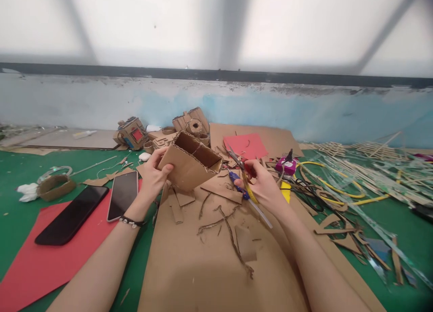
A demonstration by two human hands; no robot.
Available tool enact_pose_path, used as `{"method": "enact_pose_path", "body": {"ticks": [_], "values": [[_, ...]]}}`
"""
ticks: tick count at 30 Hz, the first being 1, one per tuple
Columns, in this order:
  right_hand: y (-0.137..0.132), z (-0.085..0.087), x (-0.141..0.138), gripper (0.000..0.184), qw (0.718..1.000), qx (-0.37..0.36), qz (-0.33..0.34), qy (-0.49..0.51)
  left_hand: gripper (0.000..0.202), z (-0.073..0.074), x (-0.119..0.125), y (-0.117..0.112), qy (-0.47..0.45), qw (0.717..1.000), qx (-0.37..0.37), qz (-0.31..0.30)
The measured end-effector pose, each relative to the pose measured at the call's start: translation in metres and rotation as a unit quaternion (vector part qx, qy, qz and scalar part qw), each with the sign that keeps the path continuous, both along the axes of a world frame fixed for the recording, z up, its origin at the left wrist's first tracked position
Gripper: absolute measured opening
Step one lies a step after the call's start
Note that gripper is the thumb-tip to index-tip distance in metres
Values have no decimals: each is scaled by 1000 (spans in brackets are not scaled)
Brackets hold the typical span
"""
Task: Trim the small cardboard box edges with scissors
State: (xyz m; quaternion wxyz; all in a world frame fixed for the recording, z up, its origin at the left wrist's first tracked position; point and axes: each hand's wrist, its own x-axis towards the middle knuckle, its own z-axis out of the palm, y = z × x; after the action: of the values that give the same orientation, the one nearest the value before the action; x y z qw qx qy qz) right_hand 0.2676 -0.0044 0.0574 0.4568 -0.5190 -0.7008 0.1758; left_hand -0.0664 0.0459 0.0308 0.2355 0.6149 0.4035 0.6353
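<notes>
Brown cardboard box [186, 174], left of centre, is clamped in my left hand [157, 172], some fingertips hidden; my right hand [265, 185], forearm angled inward, grips scissors [234, 156], handles partly covered, over the near cardboard sheet [196, 271].

The left hand [156, 174] gripped an open-ended cardboard box [187, 169]. Just right of the box, the right hand [265, 188] held scissors [242, 165] above a blue glue gun [234, 178]. Nearer than the box, torn cardboard strips [232, 238] littered a cardboard sheet [176, 267]. Left of the box, a black phone [71, 217] and a grey-edged phone [123, 194] lay on red paper [54, 271] over the green surface [20, 167].
</notes>
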Motion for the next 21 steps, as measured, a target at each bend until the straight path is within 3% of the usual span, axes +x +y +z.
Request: {"method": "enact_pose_path", "body": {"ticks": [4, 11, 21], "values": [[-3, 1, -5, 53, 1000, 23, -1, -19, 92, -2, -2, 1, -22, 1000, -12, 8], [1, -3, -4, 59, 1000, -16, 11, -13, 95, -3, -9, 2, -17, 999, -14, 28], [-4, 3, 1, 54, 998, 2, 11, -67, 98, -5, -12, 5, -14, 999, -26, 35]]}}
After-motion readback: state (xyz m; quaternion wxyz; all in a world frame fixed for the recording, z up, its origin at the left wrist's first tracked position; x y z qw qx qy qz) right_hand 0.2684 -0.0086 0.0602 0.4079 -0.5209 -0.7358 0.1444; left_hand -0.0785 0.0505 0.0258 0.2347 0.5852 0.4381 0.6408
